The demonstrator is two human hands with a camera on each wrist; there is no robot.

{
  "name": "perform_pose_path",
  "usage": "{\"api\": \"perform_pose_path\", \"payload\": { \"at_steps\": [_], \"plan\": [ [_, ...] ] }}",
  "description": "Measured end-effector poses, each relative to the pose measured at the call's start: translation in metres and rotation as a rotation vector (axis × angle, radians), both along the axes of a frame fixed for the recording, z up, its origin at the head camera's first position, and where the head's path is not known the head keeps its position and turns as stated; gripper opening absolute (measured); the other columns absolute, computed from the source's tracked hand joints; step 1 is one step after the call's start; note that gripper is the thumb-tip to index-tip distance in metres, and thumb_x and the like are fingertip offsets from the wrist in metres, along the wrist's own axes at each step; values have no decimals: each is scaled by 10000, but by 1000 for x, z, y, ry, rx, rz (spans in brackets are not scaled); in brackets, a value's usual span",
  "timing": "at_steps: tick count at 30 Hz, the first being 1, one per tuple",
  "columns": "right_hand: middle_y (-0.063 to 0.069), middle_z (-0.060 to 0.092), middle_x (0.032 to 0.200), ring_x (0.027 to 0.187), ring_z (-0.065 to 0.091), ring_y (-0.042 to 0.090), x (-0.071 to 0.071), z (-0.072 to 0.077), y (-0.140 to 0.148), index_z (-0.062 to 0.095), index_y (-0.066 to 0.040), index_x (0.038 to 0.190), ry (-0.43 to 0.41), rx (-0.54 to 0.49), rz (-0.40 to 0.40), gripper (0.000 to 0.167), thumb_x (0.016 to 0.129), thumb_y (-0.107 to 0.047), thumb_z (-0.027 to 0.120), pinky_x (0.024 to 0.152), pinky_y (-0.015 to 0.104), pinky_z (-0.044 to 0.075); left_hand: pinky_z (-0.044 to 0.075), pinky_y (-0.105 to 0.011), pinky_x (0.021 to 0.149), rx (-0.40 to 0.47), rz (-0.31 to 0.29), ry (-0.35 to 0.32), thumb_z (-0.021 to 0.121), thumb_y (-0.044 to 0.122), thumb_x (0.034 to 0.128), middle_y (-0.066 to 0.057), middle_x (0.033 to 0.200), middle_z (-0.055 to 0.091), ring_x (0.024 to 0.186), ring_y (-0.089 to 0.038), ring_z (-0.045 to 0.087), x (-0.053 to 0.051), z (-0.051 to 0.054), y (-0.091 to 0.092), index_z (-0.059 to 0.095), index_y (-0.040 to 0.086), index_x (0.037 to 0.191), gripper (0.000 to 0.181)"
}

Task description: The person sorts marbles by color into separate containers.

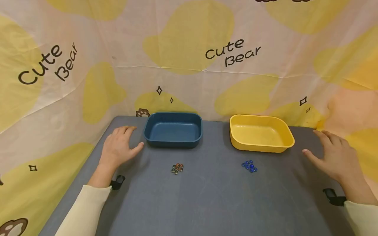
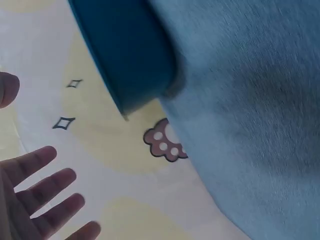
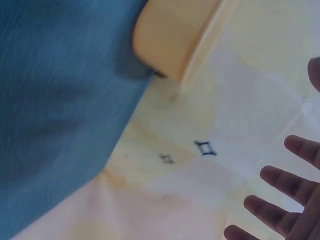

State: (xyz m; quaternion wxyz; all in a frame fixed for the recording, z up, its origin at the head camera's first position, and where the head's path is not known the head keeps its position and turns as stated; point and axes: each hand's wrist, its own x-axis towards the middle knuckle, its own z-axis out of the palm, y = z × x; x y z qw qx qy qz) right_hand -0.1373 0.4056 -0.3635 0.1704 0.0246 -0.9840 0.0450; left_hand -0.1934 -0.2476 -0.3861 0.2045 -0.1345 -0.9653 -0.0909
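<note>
A: What are the hands holding?

B: Nothing. The left hand [image 1: 118, 147], left of centre in the frame, has its fingers loosely extended and thumb apart, near the left end of the blue tray [image 1: 172, 144]. The right hand [image 1: 336, 155], toward the right edge, is posed much the same, near the right end of the yellow tray [image 1: 260, 147].

A: And the marbles?

B: Two clusters on the bench [image 1: 183, 209], both outside the trays. The reddish marbles [image 1: 178, 166] lie just left of centre, below the blue tray; the blue marbles [image 1: 251, 166] lie right of centre, below the yellow one.

A: So which step is this?

B: I'd call it a ready pose, with no handling begun; neither hand touches a marble or a tray.

A: What does the next move call for?

B: Probably a reach inward, each hand toward its nearer cluster, then a fingertip pinch. Such small, round things could roll if nudged, so a light touch seems wise.
</note>
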Motion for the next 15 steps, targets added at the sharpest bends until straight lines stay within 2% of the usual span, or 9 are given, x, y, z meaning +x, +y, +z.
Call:
{"api": "perform_pose_path", "payload": {
  "at_steps": [2,7,10,13,15],
  "plan": [
    [369,435,1308,1102,379,595,3,2,-5,408,-24,1410,37,-53,27,757,853,-478,651,845,720,313,453,-587,852,31,-5,-21,656,433,826,-200,1223,585,1126,-418,522,5,2,2,564,47,1266,592],
    [338,516,1216,1073,444,516,6,8,-25,505,-17,1326,155,-230,124,604,832,-297,712,877,605,337,461,-588,851,137,-9,-122,638,419,871,-160,1270,581,1179,-386,511,18,6,10,556,80,1291,546],
    [282,573,1185,1010,495,406,6,11,-41,548,-41,1306,199,-314,178,561,804,-203,740,843,333,407,467,-580,854,194,-15,-162,631,415,887,-130,1276,586,1192,-355,516,24,8,16,548,94,1305,533],
    [227,600,1190,966,501,266,4,11,-58,572,-60,1302,221,-380,210,553,789,-153,757,735,80,320,469,-564,875,249,-27,-196,624,411,899,-110,1268,595,1185,-326,532,28,9,24,548,106,1311,518],
    [219,584,1231,985,506,252,3,11,-70,570,-63,1310,217,-429,229,553,795,-138,755,742,1,298,470,-542,898,295,-45,-224,620,408,907,-102,1265,599,1175,-307,544,30,9,30,550,117,1313,504]
  ]
}}
